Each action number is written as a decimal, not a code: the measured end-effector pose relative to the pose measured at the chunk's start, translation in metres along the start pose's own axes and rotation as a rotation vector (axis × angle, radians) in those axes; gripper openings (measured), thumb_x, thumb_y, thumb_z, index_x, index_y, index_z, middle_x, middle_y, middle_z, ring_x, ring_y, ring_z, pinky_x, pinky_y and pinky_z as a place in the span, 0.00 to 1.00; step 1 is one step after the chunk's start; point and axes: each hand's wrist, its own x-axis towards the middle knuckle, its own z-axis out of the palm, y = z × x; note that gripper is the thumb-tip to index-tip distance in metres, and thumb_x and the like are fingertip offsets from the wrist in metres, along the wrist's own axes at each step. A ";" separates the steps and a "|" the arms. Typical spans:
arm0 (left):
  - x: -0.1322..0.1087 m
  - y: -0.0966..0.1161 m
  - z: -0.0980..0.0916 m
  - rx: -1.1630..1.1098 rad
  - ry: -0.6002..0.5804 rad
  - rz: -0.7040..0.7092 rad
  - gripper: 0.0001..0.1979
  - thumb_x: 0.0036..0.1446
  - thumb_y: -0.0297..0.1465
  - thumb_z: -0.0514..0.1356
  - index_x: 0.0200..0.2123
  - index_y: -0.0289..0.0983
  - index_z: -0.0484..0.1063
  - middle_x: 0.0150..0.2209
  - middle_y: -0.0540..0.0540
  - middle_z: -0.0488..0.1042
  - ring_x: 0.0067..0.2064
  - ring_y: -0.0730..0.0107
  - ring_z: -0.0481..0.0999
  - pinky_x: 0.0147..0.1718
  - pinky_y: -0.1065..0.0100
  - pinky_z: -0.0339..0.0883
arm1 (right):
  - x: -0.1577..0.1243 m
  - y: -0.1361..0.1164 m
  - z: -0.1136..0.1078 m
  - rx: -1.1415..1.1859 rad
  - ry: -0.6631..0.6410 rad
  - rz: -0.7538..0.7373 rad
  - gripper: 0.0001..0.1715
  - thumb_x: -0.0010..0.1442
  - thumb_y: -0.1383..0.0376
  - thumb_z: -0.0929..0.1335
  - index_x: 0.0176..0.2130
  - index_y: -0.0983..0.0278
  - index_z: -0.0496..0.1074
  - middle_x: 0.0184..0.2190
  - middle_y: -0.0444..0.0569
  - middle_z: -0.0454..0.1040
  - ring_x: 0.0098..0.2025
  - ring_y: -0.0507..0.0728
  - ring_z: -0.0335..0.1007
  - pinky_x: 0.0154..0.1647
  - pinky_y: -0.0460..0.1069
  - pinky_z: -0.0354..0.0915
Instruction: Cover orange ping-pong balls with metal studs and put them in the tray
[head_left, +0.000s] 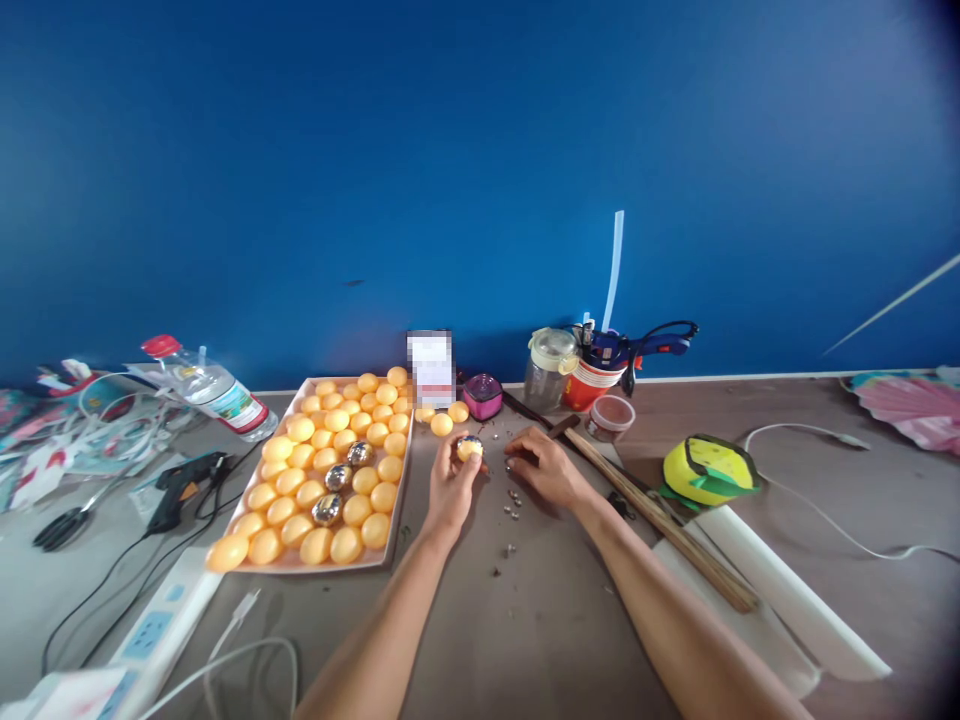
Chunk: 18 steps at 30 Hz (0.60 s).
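Observation:
My left hand [452, 480] is closed round a yellow-orange plastic ball [470, 452], whose upper part is covered with shiny silver bits. To its right, my right hand [546, 466] reaches low over the table with bent fingers. Its thumb and forefinger close at a small silver piece [508, 464]. More loose silver pieces [513, 499] are scattered on the table below the hands. On the left, a shallow pink-white tray [401, 510] holds rows of plain yellow-orange balls [316, 546] and a few silver-covered balls [327, 509].
Behind the hands stand a phone [433, 368], a pink container [482, 397], a clear jar [550, 370] and a red cup of tools [594, 382]. Wooden sticks [667, 520] and a yellow-green roll [705, 470] lie right. A glue gun [180, 492], bottle [225, 395] and power strip [154, 630] are left.

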 end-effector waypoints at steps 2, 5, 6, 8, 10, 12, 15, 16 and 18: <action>0.000 0.001 0.001 -0.008 -0.002 -0.005 0.19 0.49 0.36 0.61 0.44 0.38 0.65 0.35 0.48 0.68 0.33 0.75 0.68 0.33 0.73 0.66 | -0.001 0.000 0.000 -0.022 0.014 -0.031 0.05 0.52 0.66 0.65 0.32 0.63 0.71 0.33 0.48 0.69 0.37 0.54 0.66 0.42 0.50 0.63; 0.000 0.001 0.001 -0.024 -0.004 0.006 0.18 0.50 0.36 0.61 0.44 0.38 0.65 0.35 0.48 0.68 0.31 0.75 0.69 0.32 0.72 0.66 | -0.003 0.005 0.001 -0.034 0.076 0.010 0.07 0.54 0.64 0.64 0.34 0.63 0.70 0.33 0.48 0.69 0.37 0.55 0.66 0.41 0.51 0.64; 0.001 0.001 0.001 -0.031 -0.003 0.011 0.18 0.50 0.36 0.60 0.44 0.38 0.65 0.36 0.48 0.68 0.31 0.75 0.69 0.32 0.72 0.66 | -0.003 0.007 0.001 -0.035 0.095 0.029 0.08 0.55 0.64 0.64 0.35 0.63 0.70 0.33 0.48 0.69 0.37 0.55 0.67 0.41 0.51 0.64; 0.001 0.001 0.000 -0.040 0.000 0.014 0.18 0.50 0.36 0.61 0.44 0.38 0.65 0.36 0.48 0.69 0.30 0.75 0.70 0.32 0.72 0.66 | -0.003 0.011 0.004 -0.073 0.118 0.026 0.12 0.56 0.63 0.63 0.40 0.63 0.70 0.38 0.51 0.69 0.41 0.56 0.67 0.43 0.53 0.65; 0.002 -0.001 0.000 -0.034 0.002 0.006 0.19 0.49 0.36 0.61 0.44 0.37 0.65 0.36 0.48 0.69 0.29 0.75 0.71 0.31 0.72 0.66 | -0.004 0.011 0.009 -0.194 0.098 -0.048 0.19 0.55 0.62 0.64 0.46 0.63 0.69 0.47 0.55 0.68 0.50 0.60 0.64 0.50 0.56 0.62; 0.002 -0.002 -0.001 -0.029 -0.002 -0.003 0.19 0.49 0.37 0.61 0.44 0.37 0.65 0.35 0.49 0.69 0.28 0.76 0.72 0.31 0.72 0.66 | -0.005 0.009 0.015 -0.369 0.014 -0.134 0.27 0.54 0.61 0.66 0.53 0.64 0.64 0.55 0.58 0.62 0.58 0.63 0.55 0.56 0.60 0.56; 0.003 -0.003 -0.002 -0.031 -0.011 0.005 0.19 0.50 0.36 0.60 0.44 0.37 0.64 0.35 0.49 0.69 0.27 0.76 0.72 0.30 0.72 0.66 | -0.006 0.003 0.021 -0.523 -0.139 -0.183 0.31 0.57 0.60 0.64 0.58 0.64 0.59 0.58 0.57 0.60 0.61 0.63 0.51 0.59 0.61 0.52; 0.003 -0.003 -0.002 -0.030 -0.013 0.013 0.18 0.50 0.36 0.60 0.44 0.37 0.64 0.35 0.49 0.69 0.27 0.76 0.72 0.30 0.72 0.66 | -0.006 0.002 0.021 -0.525 -0.169 -0.184 0.28 0.59 0.61 0.62 0.58 0.64 0.60 0.58 0.56 0.61 0.60 0.62 0.52 0.59 0.60 0.52; 0.003 -0.004 -0.003 -0.025 -0.013 0.028 0.18 0.50 0.36 0.60 0.44 0.37 0.64 0.36 0.48 0.69 0.27 0.76 0.72 0.31 0.72 0.66 | -0.006 0.000 0.019 -0.484 -0.191 -0.181 0.24 0.63 0.62 0.58 0.56 0.64 0.62 0.56 0.55 0.64 0.59 0.59 0.55 0.59 0.58 0.53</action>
